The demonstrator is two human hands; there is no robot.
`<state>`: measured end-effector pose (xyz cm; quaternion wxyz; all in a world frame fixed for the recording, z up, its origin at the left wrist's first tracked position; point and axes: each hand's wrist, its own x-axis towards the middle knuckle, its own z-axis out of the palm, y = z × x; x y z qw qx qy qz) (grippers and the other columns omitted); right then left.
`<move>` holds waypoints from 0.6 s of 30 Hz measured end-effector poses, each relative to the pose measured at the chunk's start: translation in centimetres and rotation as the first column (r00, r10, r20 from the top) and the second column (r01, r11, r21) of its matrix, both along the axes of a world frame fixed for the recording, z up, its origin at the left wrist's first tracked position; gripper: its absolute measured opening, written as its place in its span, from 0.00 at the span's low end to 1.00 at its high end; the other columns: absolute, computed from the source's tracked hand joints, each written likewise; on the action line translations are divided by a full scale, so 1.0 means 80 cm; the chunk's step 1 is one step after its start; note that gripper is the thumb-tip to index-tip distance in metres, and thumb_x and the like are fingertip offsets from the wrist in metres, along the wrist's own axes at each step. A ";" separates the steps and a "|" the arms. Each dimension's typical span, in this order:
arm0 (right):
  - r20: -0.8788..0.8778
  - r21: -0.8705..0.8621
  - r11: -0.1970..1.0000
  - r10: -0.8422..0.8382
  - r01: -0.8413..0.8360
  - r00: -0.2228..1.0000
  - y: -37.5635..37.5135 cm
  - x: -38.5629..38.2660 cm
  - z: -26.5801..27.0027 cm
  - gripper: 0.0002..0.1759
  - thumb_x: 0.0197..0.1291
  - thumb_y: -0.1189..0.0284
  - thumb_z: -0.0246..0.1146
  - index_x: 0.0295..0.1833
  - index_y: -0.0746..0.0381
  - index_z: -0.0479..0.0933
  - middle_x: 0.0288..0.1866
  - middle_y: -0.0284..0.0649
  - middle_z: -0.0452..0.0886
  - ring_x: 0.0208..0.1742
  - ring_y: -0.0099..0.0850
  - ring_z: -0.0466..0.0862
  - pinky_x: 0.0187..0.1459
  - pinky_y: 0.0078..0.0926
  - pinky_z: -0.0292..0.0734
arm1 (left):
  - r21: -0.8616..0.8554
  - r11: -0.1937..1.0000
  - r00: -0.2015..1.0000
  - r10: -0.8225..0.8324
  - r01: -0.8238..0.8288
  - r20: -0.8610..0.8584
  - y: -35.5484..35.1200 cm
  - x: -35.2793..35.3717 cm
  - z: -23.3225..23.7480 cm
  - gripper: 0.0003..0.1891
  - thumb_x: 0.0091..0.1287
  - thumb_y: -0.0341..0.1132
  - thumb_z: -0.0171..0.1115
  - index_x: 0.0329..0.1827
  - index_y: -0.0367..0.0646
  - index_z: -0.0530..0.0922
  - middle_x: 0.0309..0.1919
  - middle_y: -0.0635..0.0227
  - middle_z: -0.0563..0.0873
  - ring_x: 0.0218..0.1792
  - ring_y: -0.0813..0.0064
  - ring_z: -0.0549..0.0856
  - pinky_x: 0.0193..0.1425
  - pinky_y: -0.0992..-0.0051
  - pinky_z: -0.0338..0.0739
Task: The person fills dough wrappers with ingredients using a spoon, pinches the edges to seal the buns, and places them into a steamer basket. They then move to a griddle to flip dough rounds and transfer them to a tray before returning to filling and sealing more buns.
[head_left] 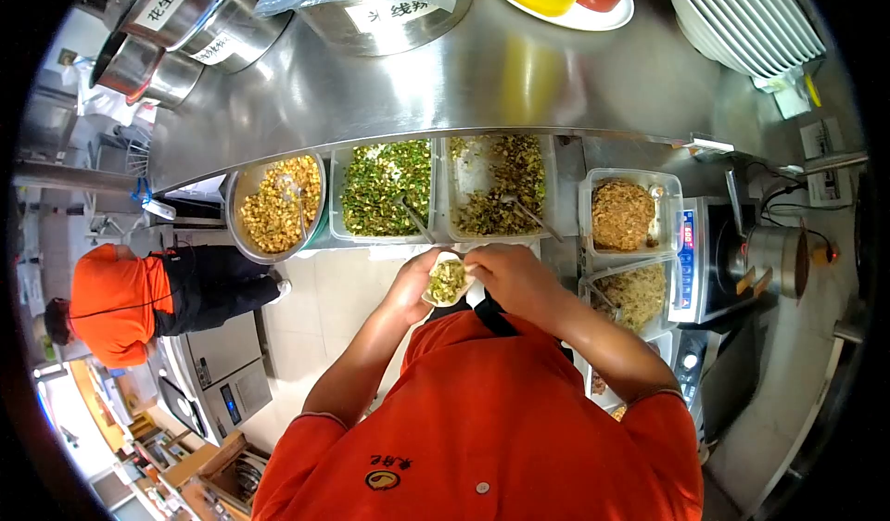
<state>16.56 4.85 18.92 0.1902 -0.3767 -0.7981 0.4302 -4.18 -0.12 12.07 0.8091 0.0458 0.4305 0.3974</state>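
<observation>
Head view: L hand (408, 291) is cupped round a pale wrapper (430, 296), gripping it from below & the side, w/ chopped green filling (448, 281) heaped in the middle; it's in front of the chest, just on the near side of the greens tub (553, 187) w/ a spoon (528, 215) in it. R hand (510, 273) has thumb + fingertips closed on the wrapper's R rim. Technique, imo: best w/ L palm level & loosely cupped, filling centred, R pinching bare rim only, small even pinches; bits on the edge prob. hurt the grip, & too hard a pull could tear it.
</observation>
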 end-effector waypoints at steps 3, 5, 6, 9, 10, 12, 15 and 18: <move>-0.053 -0.293 0.952 -0.103 0.083 0.993 -0.005 -0.006 0.010 0.09 0.68 0.73 0.61 0.48 0.67 0.80 0.37 0.55 0.85 0.39 0.57 0.85 0.43 0.48 0.78 | -0.028 0.997 0.992 -0.069 0.066 -0.107 0.006 0.009 0.018 0.19 0.81 0.46 0.50 0.61 0.41 0.79 0.52 0.62 0.88 0.49 0.67 0.89 0.56 0.64 0.85; -0.115 -0.295 0.954 -0.097 0.060 0.989 0.007 0.000 0.006 0.10 0.67 0.73 0.61 0.49 0.68 0.80 0.36 0.55 0.85 0.40 0.58 0.84 0.44 0.49 0.78 | -0.050 0.998 0.995 -0.034 0.039 0.098 0.010 0.007 0.030 0.20 0.81 0.46 0.50 0.60 0.39 0.79 0.52 0.60 0.88 0.49 0.65 0.89 0.58 0.62 0.85; -0.041 -0.241 0.970 -0.050 0.039 0.998 0.012 0.002 0.013 0.11 0.67 0.73 0.62 0.50 0.69 0.79 0.37 0.56 0.85 0.41 0.58 0.85 0.45 0.49 0.78 | -0.045 0.997 0.987 -0.054 0.062 0.152 0.008 0.000 0.025 0.21 0.81 0.46 0.49 0.61 0.38 0.79 0.53 0.60 0.88 0.50 0.64 0.89 0.60 0.61 0.85; 0.077 -0.071 0.997 -0.004 0.009 0.997 -0.001 0.000 0.016 0.11 0.66 0.73 0.63 0.47 0.70 0.80 0.39 0.57 0.86 0.44 0.57 0.86 0.48 0.50 0.78 | -0.007 0.998 0.988 -0.067 0.069 0.137 0.000 -0.006 0.007 0.22 0.81 0.46 0.50 0.63 0.37 0.78 0.54 0.60 0.88 0.51 0.64 0.89 0.61 0.62 0.84; 0.061 -0.097 0.994 -0.035 0.041 0.998 -0.008 -0.004 0.019 0.10 0.67 0.72 0.63 0.48 0.68 0.81 0.39 0.55 0.86 0.43 0.54 0.86 0.46 0.46 0.79 | -0.047 0.998 0.994 -0.036 0.041 0.103 -0.001 0.000 0.008 0.22 0.80 0.46 0.50 0.63 0.37 0.78 0.53 0.60 0.88 0.51 0.63 0.89 0.61 0.62 0.84; 0.049 -0.219 0.973 -0.064 0.074 0.997 -0.004 -0.009 0.024 0.11 0.69 0.71 0.63 0.51 0.66 0.80 0.39 0.53 0.86 0.43 0.53 0.86 0.45 0.43 0.79 | -0.047 0.998 0.995 -0.024 0.029 0.095 0.002 0.003 0.023 0.21 0.80 0.46 0.51 0.62 0.37 0.78 0.52 0.60 0.88 0.51 0.63 0.89 0.61 0.61 0.84; 0.132 -0.169 0.986 0.019 0.004 0.991 0.010 -0.001 0.017 0.13 0.70 0.71 0.62 0.54 0.67 0.78 0.39 0.54 0.86 0.43 0.53 0.86 0.46 0.44 0.79 | -0.022 1.000 0.989 -0.014 0.017 0.150 0.006 -0.003 0.035 0.20 0.79 0.46 0.52 0.60 0.38 0.79 0.52 0.60 0.88 0.52 0.64 0.88 0.62 0.62 0.84; 0.068 -0.024 1.000 -0.007 0.008 0.998 -0.009 -0.008 0.026 0.12 0.70 0.71 0.62 0.51 0.68 0.80 0.39 0.54 0.86 0.42 0.53 0.85 0.45 0.43 0.79 | -0.022 0.999 0.990 -0.028 0.032 0.141 -0.002 -0.006 0.009 0.19 0.79 0.46 0.52 0.61 0.40 0.79 0.52 0.62 0.88 0.52 0.65 0.88 0.61 0.64 0.84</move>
